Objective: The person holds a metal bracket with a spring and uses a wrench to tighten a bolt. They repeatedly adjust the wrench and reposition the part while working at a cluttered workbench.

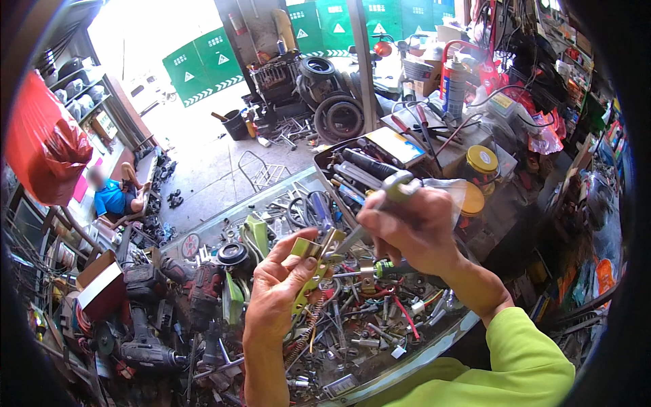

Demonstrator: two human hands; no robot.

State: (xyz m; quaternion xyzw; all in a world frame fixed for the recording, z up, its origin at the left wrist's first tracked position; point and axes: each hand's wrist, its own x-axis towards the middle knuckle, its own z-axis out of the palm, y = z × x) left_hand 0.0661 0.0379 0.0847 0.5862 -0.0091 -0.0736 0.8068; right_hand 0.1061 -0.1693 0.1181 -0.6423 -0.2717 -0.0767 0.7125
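Yellow-green metal bracket (308, 261) sits at frame centre, pinched in the left hand (278, 292) above a workbench tray (407, 353) heaped with screws, springs, wire and loose hardware. Left-hand fingers closed on the bracket's edges, thumb on top, palm turned up.

Far left: red plastic bag (44, 142) hanging by shelving. Below it, an open cardboard box (98, 281) and dark power drills (146, 319) lying among cables. Behind these, a seated person in a blue shirt (112, 197) on the concrete floor (203, 156), well apart from the bench.

Centre back: green gate panels (203, 64) in bright daylight, stacked tyres (336, 112) near a post.

Right of the bracket: right hand (407, 230) wrapped shut round a grey-handled tool (397, 186), its metal tip touching the bracket's upper end. Whether it is a screwdriver or a wrench, I cannot tell. Lime-green sleeve (522, 359) on that forearm. A green-handled screwdriver (380, 270) lies in the tray under the wrist.

Further right: yellow-lidded jars (481, 163) on a cluttered shelf, spray cans (453, 85) behind, tangled cables and packaged goods along the right wall.
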